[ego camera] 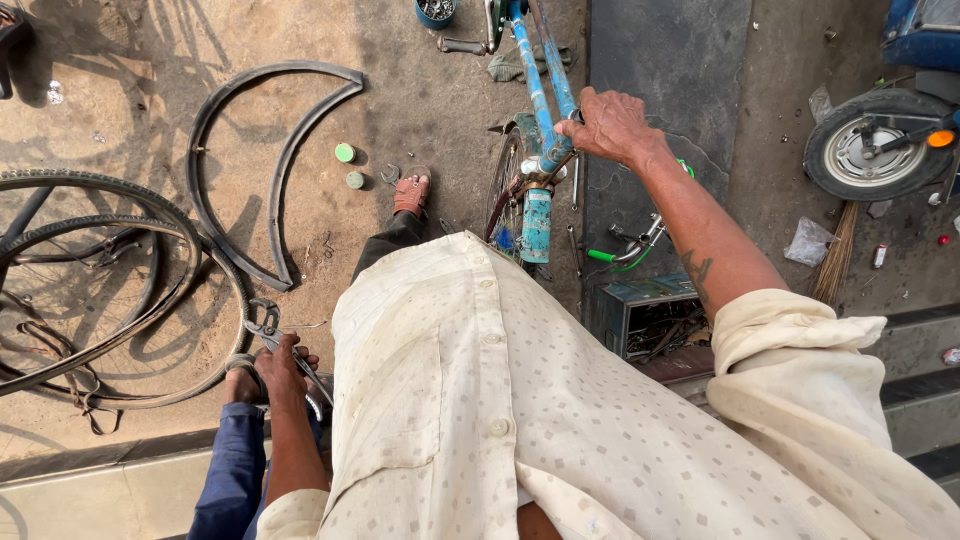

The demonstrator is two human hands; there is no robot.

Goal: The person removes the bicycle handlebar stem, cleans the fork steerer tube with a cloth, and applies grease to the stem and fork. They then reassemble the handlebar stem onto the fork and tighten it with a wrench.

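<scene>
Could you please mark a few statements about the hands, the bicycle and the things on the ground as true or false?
1. The right hand grips the blue metal bicycle frame. True.
2. The left hand is empty. False: it holds metal pliers.
3. Two small green round caps lie on the sandy ground. True.
4. The black rubber tyre piece lies on the open metal toolbox. False: it lies on the ground, left of the bicycle.
5. The scooter wheel is at the left edge. False: it is at the upper right.
</scene>
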